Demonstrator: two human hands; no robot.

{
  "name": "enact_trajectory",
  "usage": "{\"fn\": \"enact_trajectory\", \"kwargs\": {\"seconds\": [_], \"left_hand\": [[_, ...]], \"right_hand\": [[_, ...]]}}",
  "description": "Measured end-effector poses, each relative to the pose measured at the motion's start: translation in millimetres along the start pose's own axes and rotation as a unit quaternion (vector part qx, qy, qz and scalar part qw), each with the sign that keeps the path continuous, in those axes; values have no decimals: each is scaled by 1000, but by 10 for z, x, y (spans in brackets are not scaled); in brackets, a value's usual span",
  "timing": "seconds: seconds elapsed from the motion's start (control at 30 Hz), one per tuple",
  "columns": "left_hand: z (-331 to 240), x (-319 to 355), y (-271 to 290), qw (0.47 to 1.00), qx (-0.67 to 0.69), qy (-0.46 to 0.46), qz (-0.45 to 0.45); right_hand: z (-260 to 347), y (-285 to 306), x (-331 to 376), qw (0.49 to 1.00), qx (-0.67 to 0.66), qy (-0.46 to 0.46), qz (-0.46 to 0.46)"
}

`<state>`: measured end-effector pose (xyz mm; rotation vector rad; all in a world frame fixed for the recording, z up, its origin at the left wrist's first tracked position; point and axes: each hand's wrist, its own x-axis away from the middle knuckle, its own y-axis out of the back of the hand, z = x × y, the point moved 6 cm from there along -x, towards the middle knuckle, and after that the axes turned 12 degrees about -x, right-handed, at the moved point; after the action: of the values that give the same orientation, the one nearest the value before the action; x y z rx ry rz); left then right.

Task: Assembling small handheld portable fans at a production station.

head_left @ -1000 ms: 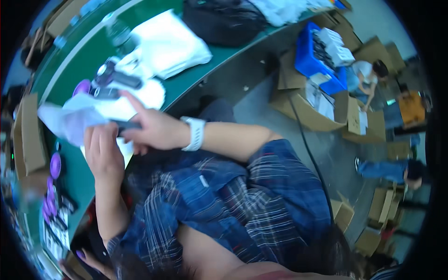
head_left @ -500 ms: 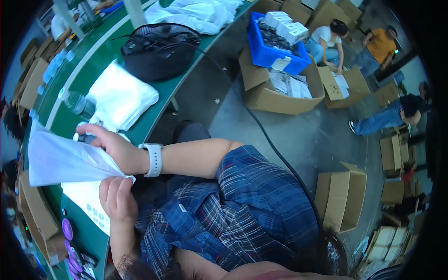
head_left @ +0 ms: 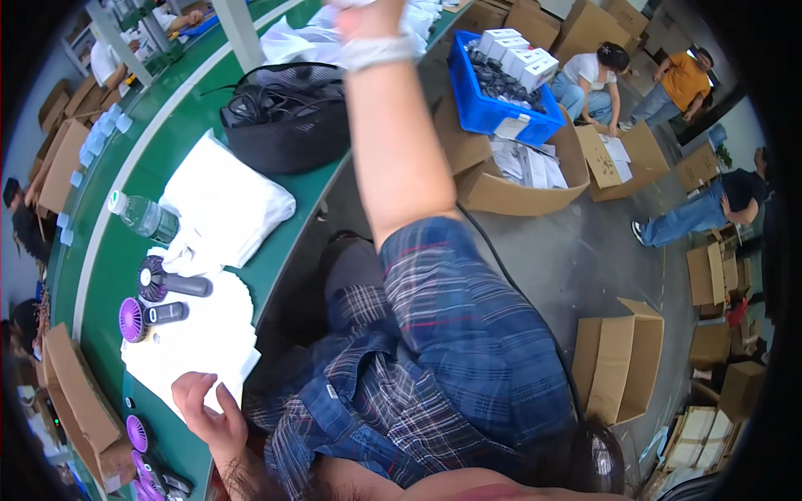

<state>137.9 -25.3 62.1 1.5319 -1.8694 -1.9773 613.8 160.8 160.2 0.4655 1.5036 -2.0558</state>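
Green table (head_left: 113,267) is curving beside grey floor (head_left: 535,267), your left hand (head_left: 209,411) hanging fingers spread by white sheets (head_left: 213,334), right hand (head_left: 369,18) showing too blurred to tell grip.

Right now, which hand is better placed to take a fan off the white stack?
Probably the left hand: it looks empty and is by the white stack. The right hand, blurred, is stretched far from the fans.
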Motion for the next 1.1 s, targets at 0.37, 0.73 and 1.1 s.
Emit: {"fn": "enact_trajectory", "kwargs": {"seconds": [0.37,0.73,1.1], "left_hand": [[863,145,196,959,-51,276,-38],[796,-495,-12,960,-168,209,81],[821,-626,-144,951,-199,195,133]], "right_hand": [[-577,2506,-1392,933,220,-108,-264],[-1413,2700,-1874,753,587,-296,-33],[-1580,3526,-1874,703,618,-263,-233]]}}
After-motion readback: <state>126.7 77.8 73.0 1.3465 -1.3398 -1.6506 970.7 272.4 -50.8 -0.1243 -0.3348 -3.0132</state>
